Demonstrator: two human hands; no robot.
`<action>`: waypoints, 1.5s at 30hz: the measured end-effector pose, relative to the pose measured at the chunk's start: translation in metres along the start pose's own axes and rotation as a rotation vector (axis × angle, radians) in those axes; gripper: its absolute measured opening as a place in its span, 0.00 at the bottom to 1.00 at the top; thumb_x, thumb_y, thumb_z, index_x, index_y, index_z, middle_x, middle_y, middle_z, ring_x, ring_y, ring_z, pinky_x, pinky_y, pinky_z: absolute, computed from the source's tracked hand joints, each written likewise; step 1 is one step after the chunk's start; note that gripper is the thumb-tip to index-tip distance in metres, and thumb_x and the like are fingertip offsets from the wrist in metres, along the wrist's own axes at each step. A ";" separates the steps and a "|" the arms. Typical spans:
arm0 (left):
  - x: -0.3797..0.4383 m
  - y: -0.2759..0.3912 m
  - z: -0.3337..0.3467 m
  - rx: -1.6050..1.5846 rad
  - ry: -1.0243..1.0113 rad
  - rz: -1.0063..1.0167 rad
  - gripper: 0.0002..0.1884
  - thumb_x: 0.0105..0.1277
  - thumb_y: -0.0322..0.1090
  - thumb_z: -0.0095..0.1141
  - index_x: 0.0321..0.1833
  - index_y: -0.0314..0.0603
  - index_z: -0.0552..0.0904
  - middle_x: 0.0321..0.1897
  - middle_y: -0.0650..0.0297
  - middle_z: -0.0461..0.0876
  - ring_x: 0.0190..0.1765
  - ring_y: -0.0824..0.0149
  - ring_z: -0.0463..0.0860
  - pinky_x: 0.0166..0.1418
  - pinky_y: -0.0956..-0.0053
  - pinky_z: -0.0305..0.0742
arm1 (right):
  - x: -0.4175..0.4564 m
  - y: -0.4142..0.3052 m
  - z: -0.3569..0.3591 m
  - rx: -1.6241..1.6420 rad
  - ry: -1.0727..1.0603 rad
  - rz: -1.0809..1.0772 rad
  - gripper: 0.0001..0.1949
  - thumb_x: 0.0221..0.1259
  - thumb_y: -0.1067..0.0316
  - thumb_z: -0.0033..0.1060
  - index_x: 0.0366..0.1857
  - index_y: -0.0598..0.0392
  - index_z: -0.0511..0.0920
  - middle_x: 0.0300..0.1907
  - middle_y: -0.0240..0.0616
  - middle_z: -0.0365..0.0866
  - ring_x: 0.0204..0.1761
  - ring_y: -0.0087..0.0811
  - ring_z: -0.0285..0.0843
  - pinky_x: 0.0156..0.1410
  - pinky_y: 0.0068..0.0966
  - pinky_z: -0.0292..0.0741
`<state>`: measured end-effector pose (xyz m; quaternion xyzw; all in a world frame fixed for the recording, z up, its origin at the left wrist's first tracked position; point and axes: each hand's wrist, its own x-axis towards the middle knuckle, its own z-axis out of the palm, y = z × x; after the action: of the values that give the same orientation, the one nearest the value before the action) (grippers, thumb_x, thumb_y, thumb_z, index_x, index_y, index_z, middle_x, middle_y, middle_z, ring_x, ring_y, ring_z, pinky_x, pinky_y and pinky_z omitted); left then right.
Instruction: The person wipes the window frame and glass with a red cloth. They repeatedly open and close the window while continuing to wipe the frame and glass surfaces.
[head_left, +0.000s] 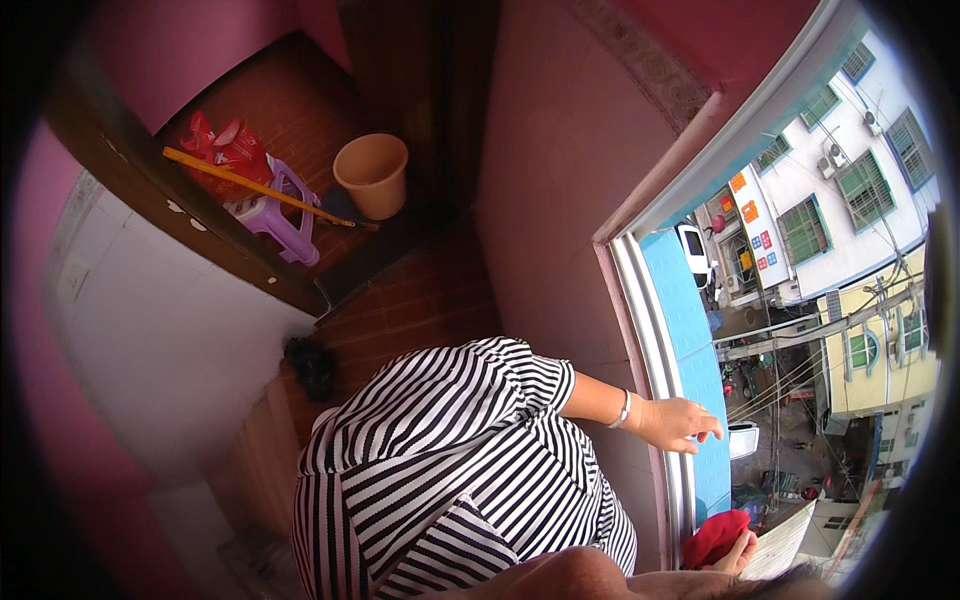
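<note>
My left hand (681, 425), with a silver bracelet at the wrist, reaches out over the white window frame (660, 360). Its fingers are loosely bent and apart, with nothing in them. Beneath it, outside, is a light-blue ledge or awning (679, 300). At the lower right, my right hand (736, 556) grips a bunched red cloth (714, 537) beside the window frame. Part of this hand and its arm are hidden behind my head at the picture's lower edge. My black-and-white striped shirt (465, 450) fills the lower middle.
Beyond a doorway, a purple plastic stool (289, 225) carries a red plastic bag (236, 154) and a yellow stick (255, 184). A tan bucket (371, 180) stands beside it. A black bag (311, 367) lies near the white wall. Outside, far below, are a street, wires and buildings (832, 187).
</note>
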<state>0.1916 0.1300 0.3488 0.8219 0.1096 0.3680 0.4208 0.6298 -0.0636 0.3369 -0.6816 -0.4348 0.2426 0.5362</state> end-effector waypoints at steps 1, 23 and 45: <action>0.003 -0.002 0.008 -0.012 0.011 -0.018 0.22 0.60 0.33 0.63 0.56 0.38 0.74 0.45 0.53 0.79 0.54 0.51 0.77 0.58 0.56 0.72 | -0.008 -0.047 0.040 0.334 -0.011 0.126 0.13 0.71 0.54 0.59 0.49 0.49 0.77 0.48 0.31 0.79 0.53 0.29 0.74 0.62 0.28 0.72; -0.100 -0.035 -0.124 -0.186 1.071 -0.344 0.09 0.71 0.31 0.49 0.44 0.30 0.75 0.30 0.47 0.79 0.34 0.60 0.82 0.40 0.64 0.74 | 0.064 -0.231 0.419 0.293 -0.638 -0.254 0.17 0.70 0.77 0.53 0.60 0.56 0.68 0.48 0.33 0.77 0.48 0.20 0.74 0.58 0.20 0.71; -0.096 -0.029 -0.077 0.750 0.533 -0.261 0.15 0.57 0.35 0.58 0.46 0.38 0.75 0.32 0.56 0.75 0.30 0.58 0.82 0.32 0.65 0.79 | 0.018 -0.150 0.428 -0.668 -0.490 -0.873 0.17 0.65 0.73 0.54 0.57 0.60 0.72 0.50 0.50 0.77 0.55 0.52 0.73 0.61 0.45 0.67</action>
<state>0.0741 0.1479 0.3064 0.7736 0.4411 0.4450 0.0950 0.2482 0.1814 0.3497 -0.4958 -0.8381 0.0005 0.2274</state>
